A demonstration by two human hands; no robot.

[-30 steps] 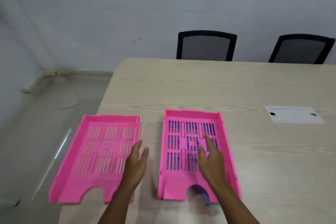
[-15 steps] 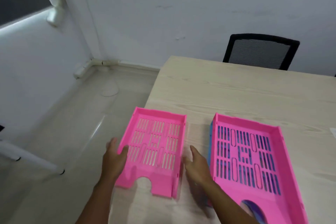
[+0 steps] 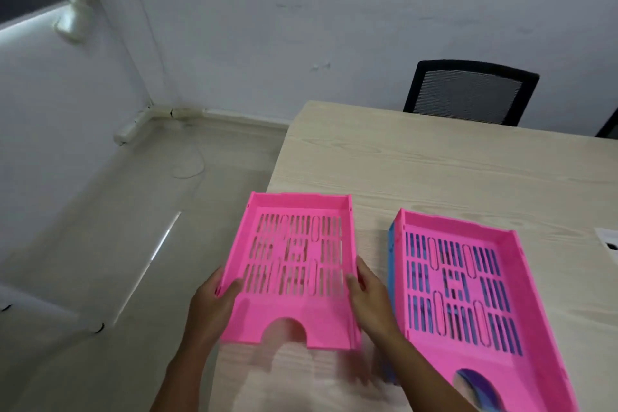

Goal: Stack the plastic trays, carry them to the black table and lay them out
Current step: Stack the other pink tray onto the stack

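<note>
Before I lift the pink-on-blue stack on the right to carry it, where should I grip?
Probably the two long side walls of the pink tray, one hand from each side, fingers hooking under the blue tray beneath. The notched front edge gives a poorer hold, and the slotted floor offers no grip.

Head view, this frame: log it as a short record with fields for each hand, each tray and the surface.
left hand: grips left wall of the single pink tray
right hand: grips that tray's right wall
single pink tray: near the table's left edge
second pink tray: nested on a blue tray
surface: light wood table
stacking: not finished
</note>
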